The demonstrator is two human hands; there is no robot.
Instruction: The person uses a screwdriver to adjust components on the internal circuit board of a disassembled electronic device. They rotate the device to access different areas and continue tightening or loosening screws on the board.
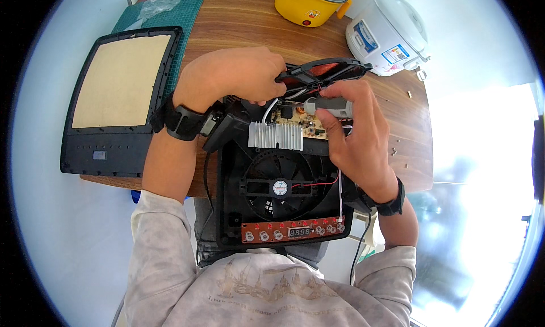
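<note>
Your open black housing [230,199] lies over your lap at the table's [414,125] near edge, round-cornered, with a circular fan [280,188], a finned silver heat sink [276,136], a tan circuit board [315,130] and a brown control strip [289,237] inside. At the housing's far end, your left hand [252,77] grasps a tilted black coil frame [335,71] with reddish winding; your right hand [362,128] grips a grey-handled tool [334,105], its tip unclear. Counted: one housing, one fan, one heat sink, one coil frame, one tool. One detached panel [108,154] lies left of the housing; beyond the housing stand one yellow pot [301,9] and one white cooker [380,34].
</note>
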